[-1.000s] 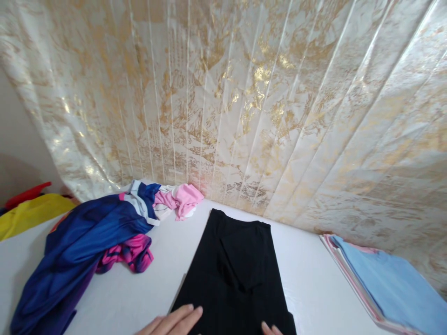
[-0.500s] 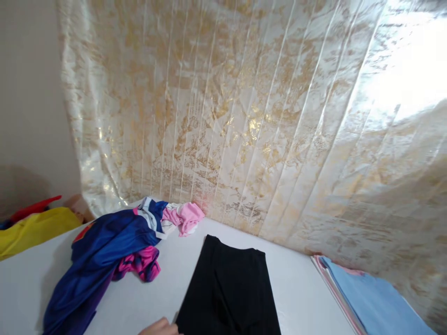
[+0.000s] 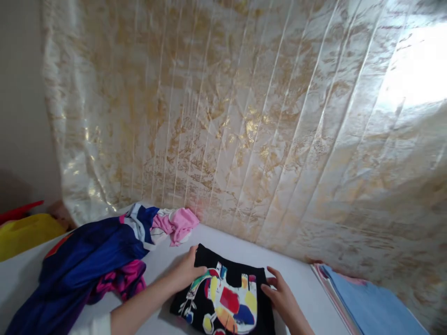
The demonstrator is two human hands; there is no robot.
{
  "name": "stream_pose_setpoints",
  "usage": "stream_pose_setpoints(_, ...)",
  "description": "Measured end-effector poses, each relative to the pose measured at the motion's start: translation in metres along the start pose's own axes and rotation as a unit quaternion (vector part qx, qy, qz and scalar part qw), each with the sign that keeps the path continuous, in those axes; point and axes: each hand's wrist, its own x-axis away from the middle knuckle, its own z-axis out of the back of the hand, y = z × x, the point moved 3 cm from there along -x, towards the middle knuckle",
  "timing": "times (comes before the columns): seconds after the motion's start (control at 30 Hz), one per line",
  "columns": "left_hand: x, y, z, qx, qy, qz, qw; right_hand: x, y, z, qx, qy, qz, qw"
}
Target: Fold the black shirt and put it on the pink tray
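Note:
A folded black shirt [image 3: 267, 309] lies on the white table at the bottom middle, its bright multicoloured print facing up. My left hand [image 3: 190, 270] grips its upper left corner, thumb on top and the other fingers around the edge, partly hidden. At the right edge, my right hand [image 3: 277, 291] holds the cloth with the thumb over the side, while the index finger lies along the upper corner. The shirt's lower end runs out of view.
To the left is a heap of loose clothes with a blue garment [image 3: 84, 260], a magenta piece [image 3: 122, 281] and a pink one [image 3: 183, 223]. A folded stack topped with light blue cloth [image 3: 370, 302] lies right. Yellow cloth [image 3: 31, 235] sits far left. A gold-patterned curtain [image 3: 223, 116] hangs behind the white table [image 3: 226, 239].
The black shirt, earlier lying long and plain side up, is now folded shorter with its print showing. Both my hands have come into view on it. The view has shifted slightly.

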Motion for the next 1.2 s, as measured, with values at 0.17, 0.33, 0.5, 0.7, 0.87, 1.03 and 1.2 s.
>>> stream_pose_setpoints(0.17,0.011,-0.012,-0.011,-0.049,0.037,-0.03,0.998,0.021,0.006,0.006,0.018,0.023,0.094,0.995)
stream_pose_setpoints(0.33,0.011,-0.001,-0.011,-0.104,-0.026,-0.052,0.993,0.034,0.021,0.019,0.077,0.045,0.052,0.995)
stream_pose_setpoints(0.5,0.022,-0.004,-0.008,-0.144,-0.05,-0.035,0.988,0.047,0.029,0.022,0.099,0.043,0.031,0.994)
stream_pose_setpoints(0.7,0.041,-0.001,-0.014,-0.23,-0.028,0.009,0.973,0.054,0.025,0.025,0.094,0.056,0.062,0.992)
stream_pose_setpoints(0.87,0.048,0.015,-0.011,-0.274,-0.051,0.006,0.96,0.062,0.024,0.027,0.12,0.014,0.0,0.993)
stream_pose_setpoints(1.03,0.063,0.015,-0.011,-0.27,-0.072,-0.006,0.96,0.085,0.019,0.03,0.11,0.002,-0.038,0.993)
stream_pose_setpoints(1.2,0.109,-0.032,-0.019,-0.216,-0.092,-0.031,0.972,0.111,0.036,0.022,0.054,-0.044,-0.033,0.997)
